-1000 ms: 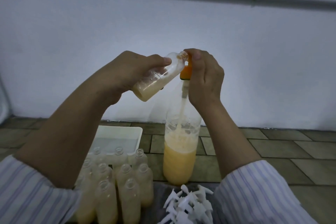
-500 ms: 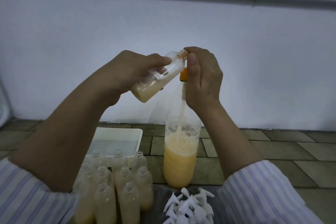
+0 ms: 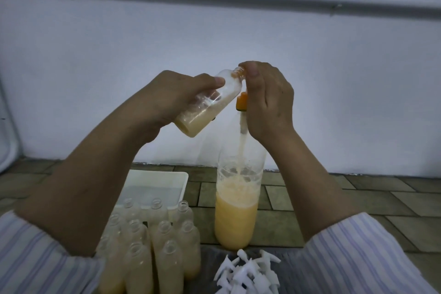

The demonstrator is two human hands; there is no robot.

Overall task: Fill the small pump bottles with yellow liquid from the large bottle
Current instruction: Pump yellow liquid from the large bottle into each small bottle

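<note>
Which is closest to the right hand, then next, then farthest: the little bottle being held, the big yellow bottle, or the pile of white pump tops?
From the right hand:
1. Small bottle, its neck touching the thumb, held tilted by the left hand.
2. Large bottle, directly below.
3. Pump tops, lowest, by the right sleeve.

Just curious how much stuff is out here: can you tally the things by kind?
Large bottle: 1
Small bottle in the left hand: 1
Standing small bottles: about 10 showing
White tray: 1
White pump heads: 1 pile, uncountable
Total: about 13, besides the pile
</note>
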